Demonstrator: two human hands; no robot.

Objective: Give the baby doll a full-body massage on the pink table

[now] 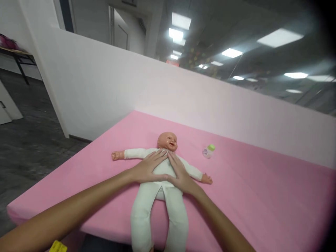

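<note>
A baby doll [168, 203] with a hard plastic head and a white cloth body lies on its back, arms spread, its legs toward me. My left hand [149, 167] rests flat on the left side of its chest, fingers stretched toward the neck. On the other side of the chest lies my right hand [181, 175], also flat with its fingers extended. The thumbs meet low on the belly and the fingertips nearly touch under the chin. Neither hand grips anything. A small clear baby bottle [209, 151] with a green cap lies to the right of the doll's head.
The doll lies on a pink-covered table [249, 196]. A white partition wall [105, 77] stands along its far side. Grey floor [34, 140] shows at left, with a desk [19, 52] farther back. A yellow tag [58, 246] shows at the bottom edge.
</note>
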